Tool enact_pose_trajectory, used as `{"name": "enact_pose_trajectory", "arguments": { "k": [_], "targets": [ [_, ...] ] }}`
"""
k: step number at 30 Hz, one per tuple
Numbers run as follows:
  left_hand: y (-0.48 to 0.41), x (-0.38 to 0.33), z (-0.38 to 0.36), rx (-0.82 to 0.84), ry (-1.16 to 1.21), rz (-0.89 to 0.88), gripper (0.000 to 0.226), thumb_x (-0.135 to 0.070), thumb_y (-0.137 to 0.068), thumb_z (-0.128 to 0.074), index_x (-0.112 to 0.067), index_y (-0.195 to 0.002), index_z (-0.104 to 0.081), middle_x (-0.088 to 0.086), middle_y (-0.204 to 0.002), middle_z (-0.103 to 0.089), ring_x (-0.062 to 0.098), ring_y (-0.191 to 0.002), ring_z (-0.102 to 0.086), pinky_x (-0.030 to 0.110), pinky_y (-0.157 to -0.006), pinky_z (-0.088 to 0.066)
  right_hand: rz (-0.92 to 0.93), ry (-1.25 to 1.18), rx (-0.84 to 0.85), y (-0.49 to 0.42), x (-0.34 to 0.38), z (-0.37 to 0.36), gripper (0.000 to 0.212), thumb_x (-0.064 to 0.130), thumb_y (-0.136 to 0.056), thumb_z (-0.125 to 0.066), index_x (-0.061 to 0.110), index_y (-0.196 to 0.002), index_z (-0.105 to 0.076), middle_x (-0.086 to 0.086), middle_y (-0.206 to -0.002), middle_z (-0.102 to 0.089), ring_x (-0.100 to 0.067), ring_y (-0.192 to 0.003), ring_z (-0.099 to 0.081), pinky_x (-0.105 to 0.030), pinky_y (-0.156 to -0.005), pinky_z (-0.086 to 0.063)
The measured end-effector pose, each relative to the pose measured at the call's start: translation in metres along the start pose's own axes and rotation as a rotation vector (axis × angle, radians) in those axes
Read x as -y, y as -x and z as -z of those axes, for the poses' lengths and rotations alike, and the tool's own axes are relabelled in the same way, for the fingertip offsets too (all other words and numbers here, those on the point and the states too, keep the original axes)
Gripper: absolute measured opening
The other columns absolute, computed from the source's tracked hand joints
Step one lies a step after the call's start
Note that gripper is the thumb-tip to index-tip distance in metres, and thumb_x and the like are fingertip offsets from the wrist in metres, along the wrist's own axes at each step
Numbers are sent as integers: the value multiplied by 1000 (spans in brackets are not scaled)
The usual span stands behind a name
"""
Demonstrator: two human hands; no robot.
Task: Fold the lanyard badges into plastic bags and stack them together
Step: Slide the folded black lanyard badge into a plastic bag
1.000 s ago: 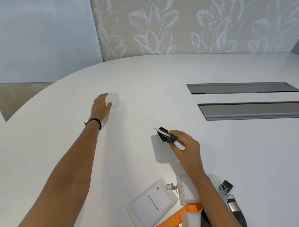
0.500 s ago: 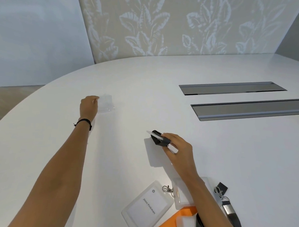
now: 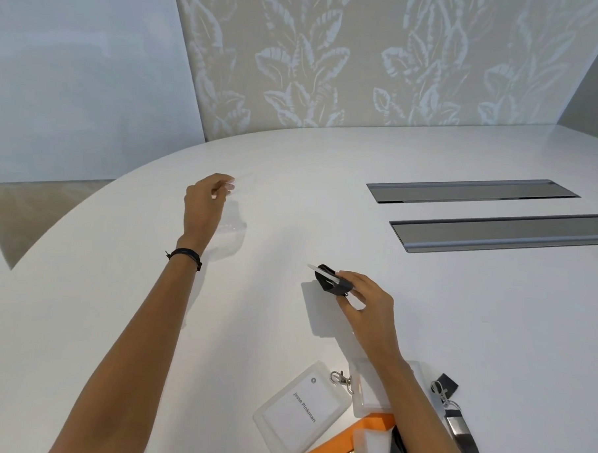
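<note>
Nearest on the worktop point(image 3: 458, 319), unfolded lanyard badges point(image 3: 301, 409) lie in a loose heap with orange and black straps, not yet bagged. Just beyond, a folded black lanyard with its badge point(image 3: 329, 281) is pinched in the fingers of the right hand point(image 3: 366, 306), held just above the surface as before. Farther off, a clear plastic bag point(image 3: 234, 220) has been lifted from the worktop since a second ago and now hangs from the pinched fingertips of the left hand point(image 3: 204, 208); bagging appears ready to begin.
</note>
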State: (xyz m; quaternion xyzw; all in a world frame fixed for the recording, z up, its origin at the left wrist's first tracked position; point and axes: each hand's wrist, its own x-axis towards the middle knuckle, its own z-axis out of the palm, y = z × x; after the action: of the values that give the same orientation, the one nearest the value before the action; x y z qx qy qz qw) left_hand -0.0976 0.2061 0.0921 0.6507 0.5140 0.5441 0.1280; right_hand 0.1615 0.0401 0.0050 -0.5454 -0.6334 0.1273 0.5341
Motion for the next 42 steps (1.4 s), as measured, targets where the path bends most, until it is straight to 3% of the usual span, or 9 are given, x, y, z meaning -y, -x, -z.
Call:
{"name": "enact_pose_trajectory", "arguments": {
  "k": [6, 15, 18, 21, 29, 32, 35, 39, 42],
  "targets": [
    [25, -36, 11, 24, 112, 10, 19, 1, -85, -49, -18, -88, -53, -1, -83, -71, 11, -82, -70, 37, -78, -57, 3, -5, -39, 0, 3, -1, 37, -7, -76, -67, 17, -105, -68, 27, -100, -59, 7, -94, -57, -15, -84, -47],
    [80, -65, 25, 111, 93, 38, 31, 7, -86, -51, -17, -84, -70, -7, -85, -69, 14, -79, -69, 32, -75, -58, -30, -62, -140, 4, 9, -2, 31, -4, -77, -69, 13, -104, -68, 10, -99, -65, -8, -93, -62, -29, -84, -52],
    [90, -75, 28, 172, -7, 18, 24, 1, -85, -56, -18, -85, -71, -10, -84, -69, 7, -76, -66, 15, -72, -49, -46, -74, -163, 3, 8, 1, 31, -3, -78, -68, 12, -104, -67, 7, -100, -66, -12, -93, -63, -26, -83, -53],
    [94, -86, 31, 202, -69, -2, 20, -1, -85, -59, -15, -91, -71, -7, -91, -70, -1, -73, -60, 1, -68, -40, -58, -91, -193, 2, 10, 3, 31, -3, -78, -69, 12, -104, -67, 7, -100, -65, -14, -92, -63, -11, -79, -49],
    [105, -115, 37, 300, -72, -84, 25, 2, -83, -65, -9, -106, -68, 0, -108, -69, 15, -98, -64, 24, -84, -49, 20, -81, -283, -9, 26, 22, 30, -3, -77, -70, 9, -104, -66, 6, -96, -64, 2, -89, -58, -5, -77, -46],
    [108, -124, 37, 323, -84, -102, 28, 2, -84, -64, -11, -108, -67, -1, -110, -68, 13, -101, -62, 21, -82, -48, 14, -107, -316, -13, 33, 32, 30, -1, -77, -71, 12, -103, -66, 2, -96, -65, 4, -87, -58, -5, -75, -46],
    [109, -130, 40, 330, -92, -106, 30, -1, -84, -64, -14, -111, -67, -3, -112, -68, 10, -103, -60, 20, -85, -48, -36, -231, -326, -20, 42, 45, 31, 2, -78, -71, 21, -102, -65, 0, -95, -68, -5, -85, -62, -9, -75, -48],
    [109, -133, 43, 350, -107, -103, 31, -6, -85, -66, -17, -114, -66, -5, -112, -67, 8, -107, -59, 22, -88, -49, -34, -462, -292, -29, 65, 64, 31, 0, -76, -72, 27, -92, -70, 18, -81, -70, 1, -77, -64, -11, -70, -48],
    [109, -133, 45, 388, -116, -95, 33, -8, -85, -68, -18, -116, -65, -5, -115, -66, 9, -110, -57, 28, -91, -50, 12, -612, -198, -30, 81, 73, 34, -1, -75, -71, 31, -87, -72, 16, -88, -72, -3, -86, -66, -12, -73, -49]
  ]
}}
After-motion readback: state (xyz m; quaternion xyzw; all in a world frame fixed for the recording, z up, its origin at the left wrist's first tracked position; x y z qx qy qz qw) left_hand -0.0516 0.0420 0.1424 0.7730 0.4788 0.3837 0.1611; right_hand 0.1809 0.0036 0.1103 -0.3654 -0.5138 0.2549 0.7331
